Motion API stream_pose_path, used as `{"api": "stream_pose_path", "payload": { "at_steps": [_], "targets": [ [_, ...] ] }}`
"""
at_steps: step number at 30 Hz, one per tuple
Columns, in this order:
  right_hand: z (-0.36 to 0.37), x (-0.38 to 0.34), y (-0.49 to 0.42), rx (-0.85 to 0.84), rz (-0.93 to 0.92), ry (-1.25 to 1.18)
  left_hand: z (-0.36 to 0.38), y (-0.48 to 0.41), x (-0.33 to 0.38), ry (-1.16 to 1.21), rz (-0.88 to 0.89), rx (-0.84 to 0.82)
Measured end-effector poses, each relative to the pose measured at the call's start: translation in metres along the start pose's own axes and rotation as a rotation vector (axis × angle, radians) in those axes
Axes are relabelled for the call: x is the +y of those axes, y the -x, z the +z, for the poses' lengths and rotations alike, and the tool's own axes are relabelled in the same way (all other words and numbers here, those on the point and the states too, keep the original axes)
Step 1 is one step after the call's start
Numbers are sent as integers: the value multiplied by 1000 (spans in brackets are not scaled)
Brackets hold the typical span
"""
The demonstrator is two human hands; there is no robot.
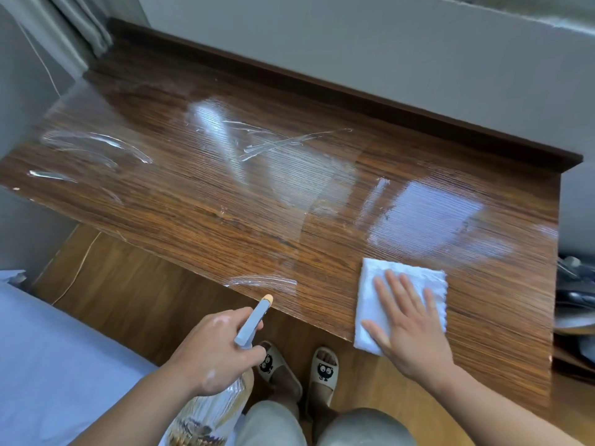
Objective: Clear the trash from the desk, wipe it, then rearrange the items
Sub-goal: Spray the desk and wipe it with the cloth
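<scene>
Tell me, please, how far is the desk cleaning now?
Done: no trash shows on the desk. In hand: wiping. The left hand grips a spray bottle, the right hand presses a white cloth flat near the front edge, and wet streaks cross the top. Left: finish wiping, then rearrange the items.

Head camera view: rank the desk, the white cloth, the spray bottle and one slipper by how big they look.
1. desk, largest by far.
2. white cloth and spray bottle look alike; the bottle is nearer the camera and partly hidden by the left hand, so unranked.
3. slipper, smallest.
</scene>
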State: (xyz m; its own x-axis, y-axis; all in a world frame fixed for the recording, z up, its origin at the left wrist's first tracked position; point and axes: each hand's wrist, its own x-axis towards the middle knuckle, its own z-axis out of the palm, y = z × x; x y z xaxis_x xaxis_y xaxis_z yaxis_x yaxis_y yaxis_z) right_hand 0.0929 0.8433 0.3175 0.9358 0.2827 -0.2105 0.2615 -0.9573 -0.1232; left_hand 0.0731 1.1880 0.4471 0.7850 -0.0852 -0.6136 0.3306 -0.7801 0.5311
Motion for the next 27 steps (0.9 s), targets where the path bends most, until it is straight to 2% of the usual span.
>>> {"api": "stream_pose_path", "payload": {
  "at_steps": [4, 9, 20, 27],
  "targets": [
    [1, 8, 25, 4, 147, -10, 5, 1, 3, -43, -25, -6],
    [2, -1, 22, 4, 164, -3, 10, 8, 1, -60, -93, 22],
    [8, -64, -16, 24, -47, 29, -2, 18, -20, 39, -159, 123],
    [10, -136, -54, -24, -129, -5, -31, 15, -45, 70, -199, 138]
  ]
}}
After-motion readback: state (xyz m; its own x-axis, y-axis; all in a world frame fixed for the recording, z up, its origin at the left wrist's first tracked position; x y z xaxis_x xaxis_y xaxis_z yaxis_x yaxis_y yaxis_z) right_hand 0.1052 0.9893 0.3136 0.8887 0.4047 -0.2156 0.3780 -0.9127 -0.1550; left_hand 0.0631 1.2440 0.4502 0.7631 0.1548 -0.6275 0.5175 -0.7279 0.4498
